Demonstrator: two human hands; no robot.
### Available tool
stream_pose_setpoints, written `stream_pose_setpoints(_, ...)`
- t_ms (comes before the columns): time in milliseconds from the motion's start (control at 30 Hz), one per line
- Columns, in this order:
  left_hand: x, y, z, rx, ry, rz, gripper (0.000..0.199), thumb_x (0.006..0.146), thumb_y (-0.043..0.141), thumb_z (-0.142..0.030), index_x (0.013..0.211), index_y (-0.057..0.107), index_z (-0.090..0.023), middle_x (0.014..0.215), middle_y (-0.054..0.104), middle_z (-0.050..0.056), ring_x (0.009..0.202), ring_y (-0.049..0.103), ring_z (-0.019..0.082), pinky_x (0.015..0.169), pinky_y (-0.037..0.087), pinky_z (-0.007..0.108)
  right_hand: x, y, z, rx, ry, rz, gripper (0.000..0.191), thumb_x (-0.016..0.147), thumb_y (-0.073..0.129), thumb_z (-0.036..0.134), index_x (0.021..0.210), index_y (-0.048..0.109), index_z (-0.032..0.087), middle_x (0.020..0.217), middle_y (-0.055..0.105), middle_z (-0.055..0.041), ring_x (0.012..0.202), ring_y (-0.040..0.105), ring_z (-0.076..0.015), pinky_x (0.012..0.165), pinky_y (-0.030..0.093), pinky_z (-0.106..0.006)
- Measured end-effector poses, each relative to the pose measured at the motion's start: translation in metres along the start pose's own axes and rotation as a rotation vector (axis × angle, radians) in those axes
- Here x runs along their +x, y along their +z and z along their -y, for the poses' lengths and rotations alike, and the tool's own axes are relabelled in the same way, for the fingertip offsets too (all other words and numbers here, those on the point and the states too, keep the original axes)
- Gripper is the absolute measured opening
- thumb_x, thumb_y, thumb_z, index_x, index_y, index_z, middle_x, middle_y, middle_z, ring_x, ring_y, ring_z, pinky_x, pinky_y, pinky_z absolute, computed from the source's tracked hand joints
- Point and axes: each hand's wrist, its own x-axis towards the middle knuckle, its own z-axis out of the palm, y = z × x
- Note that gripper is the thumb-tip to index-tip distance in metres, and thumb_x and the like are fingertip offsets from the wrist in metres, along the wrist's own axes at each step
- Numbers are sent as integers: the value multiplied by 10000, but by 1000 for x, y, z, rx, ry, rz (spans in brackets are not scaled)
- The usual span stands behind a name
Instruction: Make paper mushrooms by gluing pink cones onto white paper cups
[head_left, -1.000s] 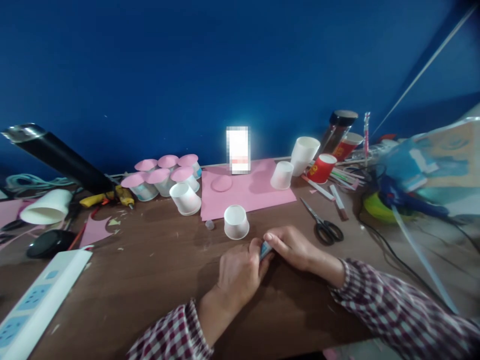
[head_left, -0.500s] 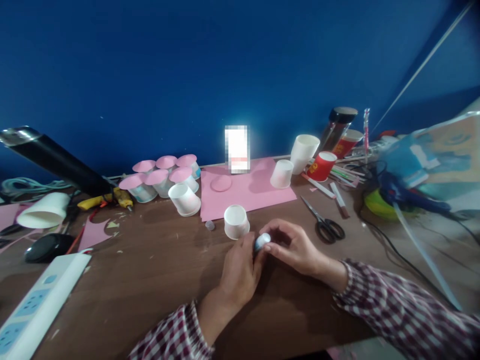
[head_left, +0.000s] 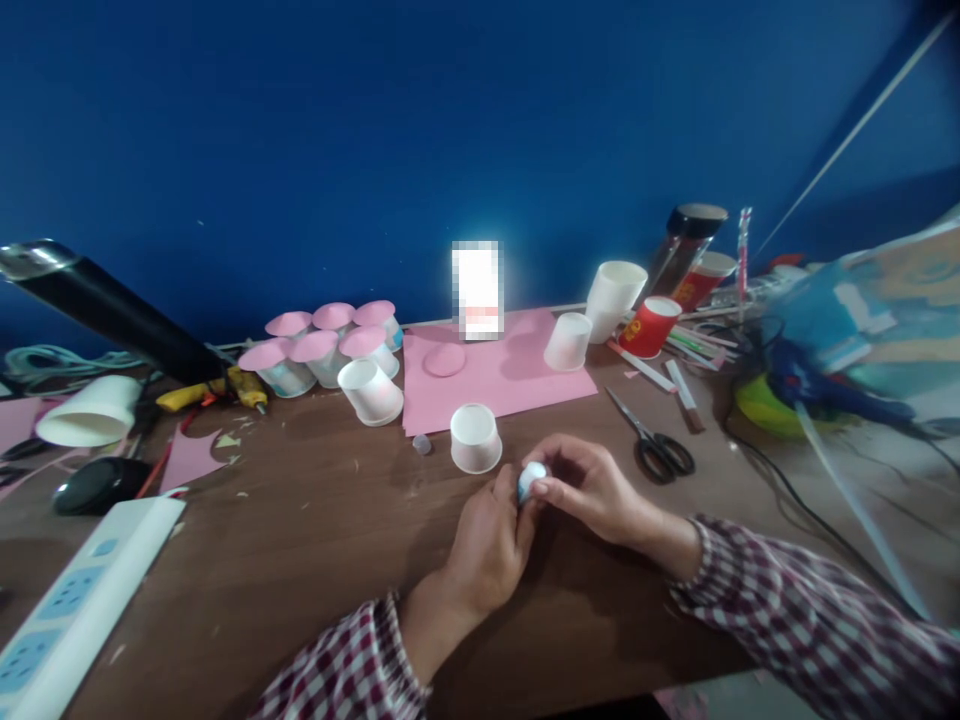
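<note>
Both hands meet over the table around a small white-and-blue tube that looks like a glue stick (head_left: 532, 481), its pale end facing up. My left hand (head_left: 484, 545) is wrapped round its lower part. With thumb and fingertips, my right hand (head_left: 592, 490) pinches it near the top. Just beyond my left hand stands a white paper cup (head_left: 475, 440). A small translucent cap (head_left: 422, 444) lies left of that cup. Behind, a pink paper disc (head_left: 445, 360) rests on pink paper sheets (head_left: 499, 385).
Several cups topped with pink discs (head_left: 315, 346) stand back left, beside another white cup (head_left: 370, 392). Scissors (head_left: 654, 445), a red cup (head_left: 651, 328) and stacked white cups (head_left: 616, 298) are to the right. A power strip (head_left: 97, 590) and yellow glue gun (head_left: 247, 390) lie left.
The view has shifted slightly. The tube has tilted a little between my fingers, showing more of its pale end; both hands keep their hold.
</note>
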Motion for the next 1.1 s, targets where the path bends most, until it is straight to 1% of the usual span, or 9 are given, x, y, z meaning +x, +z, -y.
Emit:
stream_pose_setpoints(100,0,0,-2,-28,8,-31,229,913,405,-299,1089,485,-176,893,608,91,845,597,224,780,461,351,1,0,2,41,-16,28,311,789,648,438,927,607,163,793,607,-47,706,546,-163,627,457,-276)
stream_pose_setpoints(167,0,0,-3,-56,4,-42,228,893,445,-278,1095,479,-177,947,607,96,874,595,223,799,463,351,1,0,3,21,-32,49,319,797,645,423,982,615,164,856,626,-62,769,566,-181,682,468,-294)
stream_pose_setpoints(267,0,1,-1,-98,21,-43,311,854,500,-237,1154,450,-175,1027,600,103,935,590,230,825,465,359,2,-1,3,-9,-38,58,280,812,641,377,989,626,161,894,633,-69,814,575,-190,731,469,-307)
stream_pose_setpoints(333,1,1,0,-134,38,-49,337,855,492,-212,1185,438,-171,1061,598,105,960,587,225,848,460,358,3,-1,2,21,-35,47,265,815,638,376,963,625,157,870,625,-62,792,572,-182,714,469,-302)
stream_pose_setpoints(533,4,0,-1,-212,35,-62,318,896,440,-202,1212,446,-161,1146,588,120,1029,572,216,908,435,343,6,-1,-2,177,31,-10,282,792,658,409,939,610,173,835,624,-38,755,571,-164,692,478,-291)
stream_pose_setpoints(633,4,2,-2,-196,43,-50,291,904,433,-208,1191,445,-161,1117,600,117,1010,582,214,907,435,343,5,0,-3,214,48,-11,270,778,678,397,914,622,170,823,627,-33,750,570,-157,695,475,-282)
stream_pose_setpoints(733,3,3,-1,-172,35,-30,267,913,422,-219,1176,431,-171,1060,612,104,951,599,206,863,452,334,5,0,-2,235,45,0,262,768,693,385,898,633,165,817,629,-32,741,567,-151,694,473,-277)
stream_pose_setpoints(967,2,5,4,-109,39,-13,250,918,414,-248,1160,412,-184,952,611,82,911,609,225,827,470,368,6,0,0,184,-11,51,280,793,659,417,921,649,167,848,623,-44,776,573,-163,711,478,-288)
stream_pose_setpoints(1100,1,5,4,-120,53,-25,264,914,422,-240,1174,402,-197,981,612,82,919,610,223,827,478,369,6,-1,-2,147,-34,50,264,802,651,406,926,656,172,862,623,-46,799,578,-171,721,477,-291)
